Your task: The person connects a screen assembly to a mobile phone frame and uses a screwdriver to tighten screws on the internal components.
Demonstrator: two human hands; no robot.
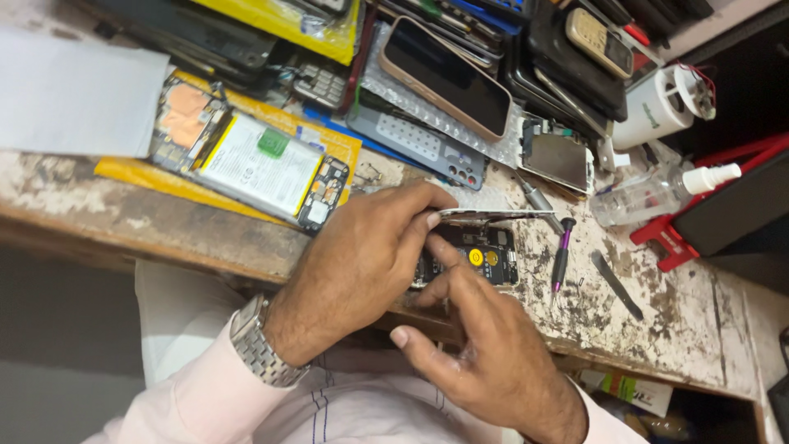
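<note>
We are pinching the thin silvery back panel (493, 215) of the opened dark phone with the exposed circuit board (477, 255) between the thumb and fingers of our left hand (362, 263), which is wearing a steel-link wristwatch (259, 345). The panel is tilting up from the phone, its long axis running left to right, its free end pointing right. Our right hand (485, 353) is lying just below, forefinger stretched and touching the phone's board, the other fingers loosely curled, holding nothing. The phone is lying flat near the front edge of the scarred, paint-flecked wooden tabletop (699, 321), long axis along that edge.

Just right of it we are seeing a slim screwdriver with a purple collar (561, 255) and a flat dark metal pry strip (618, 286). Behind are lying a clear plastic spray bottle (649, 196), a white cylindrical fan (666, 103) and a red plastic stand (707, 197). To the left, another opened phone with a white battery (255, 164) is resting on a yellow packet (148, 177). A crowded pile of glossy handsets (460, 74) is hemming in the back.
</note>
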